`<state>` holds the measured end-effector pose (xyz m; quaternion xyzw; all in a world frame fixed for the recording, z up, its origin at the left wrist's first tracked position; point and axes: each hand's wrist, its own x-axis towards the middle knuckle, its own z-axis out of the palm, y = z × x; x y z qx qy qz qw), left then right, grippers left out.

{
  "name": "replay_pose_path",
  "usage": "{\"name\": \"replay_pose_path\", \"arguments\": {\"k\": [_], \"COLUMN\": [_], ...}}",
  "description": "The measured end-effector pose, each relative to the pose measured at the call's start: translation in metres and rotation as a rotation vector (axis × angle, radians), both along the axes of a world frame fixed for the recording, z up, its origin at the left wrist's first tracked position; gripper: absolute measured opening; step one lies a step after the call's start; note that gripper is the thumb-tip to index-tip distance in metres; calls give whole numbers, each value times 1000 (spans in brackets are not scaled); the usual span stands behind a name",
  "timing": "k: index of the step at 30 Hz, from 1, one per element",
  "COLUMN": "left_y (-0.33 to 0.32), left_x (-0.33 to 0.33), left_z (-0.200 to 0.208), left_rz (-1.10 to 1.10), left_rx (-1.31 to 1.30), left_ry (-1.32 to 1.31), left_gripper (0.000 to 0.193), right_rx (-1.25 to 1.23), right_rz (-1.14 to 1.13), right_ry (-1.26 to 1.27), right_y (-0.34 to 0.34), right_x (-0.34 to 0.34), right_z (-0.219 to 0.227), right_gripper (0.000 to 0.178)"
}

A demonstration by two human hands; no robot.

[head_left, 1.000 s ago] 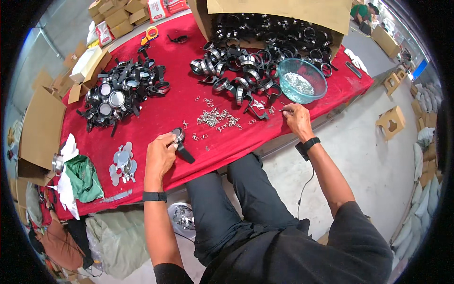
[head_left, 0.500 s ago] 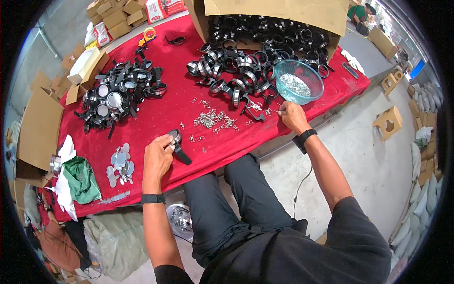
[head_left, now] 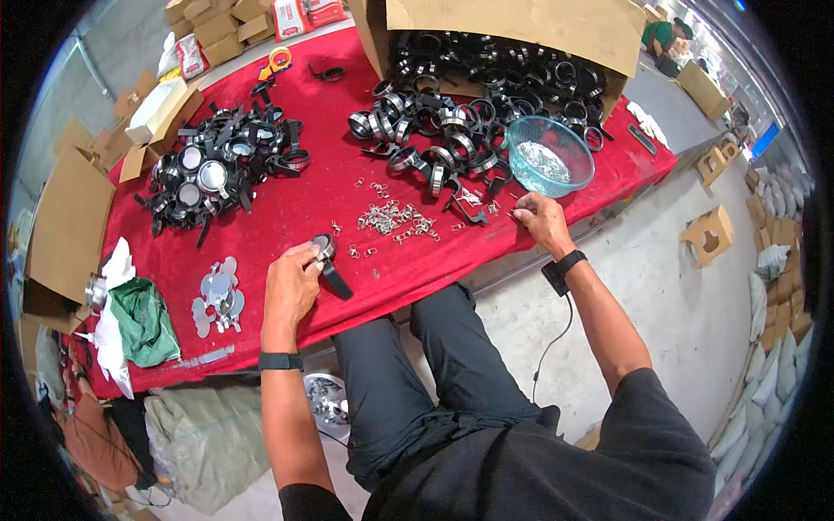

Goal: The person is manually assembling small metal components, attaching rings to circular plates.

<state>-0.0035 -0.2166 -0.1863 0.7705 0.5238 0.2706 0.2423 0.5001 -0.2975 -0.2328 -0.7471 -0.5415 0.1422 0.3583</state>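
Observation:
My left hand [head_left: 291, 280] grips a round black-and-silver ring part with a black handle [head_left: 335, 283] at the table's near edge; the handle points toward me. My right hand [head_left: 544, 222] is pinched low over the red cloth, just in front of a clear bluish bowl [head_left: 580, 154] of tiny silvery pieces. A thin, small item seems to be between its fingertips, too small to make out. Beside these fingers lie a few small pins [head_left: 493, 207]. Between my hands spreads a pile of small metal clips [head_left: 387, 219].
Finished-looking ring parts with discs [head_left: 211, 176] are heaped at the left. More black-and-silver rings [head_left: 456, 122] spill from a large carton [head_left: 512, 19] at the back. Grey discs [head_left: 221, 286], a green bag [head_left: 142, 326] and a tape dispenser [head_left: 278, 61] lie on the red cloth [head_left: 339, 187].
The view has shifted slightly. My right hand stays near the bowl with its fingers still pinched, and my left hand keeps hold of the ring part in the same place.

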Motion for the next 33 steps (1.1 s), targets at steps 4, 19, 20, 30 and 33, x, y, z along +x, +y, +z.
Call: {"name": "replay_pose_path", "arguments": {"k": [4,19,20,30,33], "left_y": [-1,-2,-2,-4,-4], "left_x": [2,5,5,9,11], "left_z": [1,7,8,7,8], "left_rz": [6,-16,-8,17,20], "left_rx": [-1,46,49,46,58], "left_ry": [9,93,102,123,143], "left_gripper": [34,33,32,34,34], "right_rx": [-45,97,59,-17,-26], "right_rz": [17,509,472,483,508], "right_ry": [303,597,650,741,798], "right_y": [-1,33,37,70,72], "right_x": [8,-260,-274,-305,-308], "right_z": [-1,0,0,-11,-15], "right_gripper": [22,24,24,23,23]}}
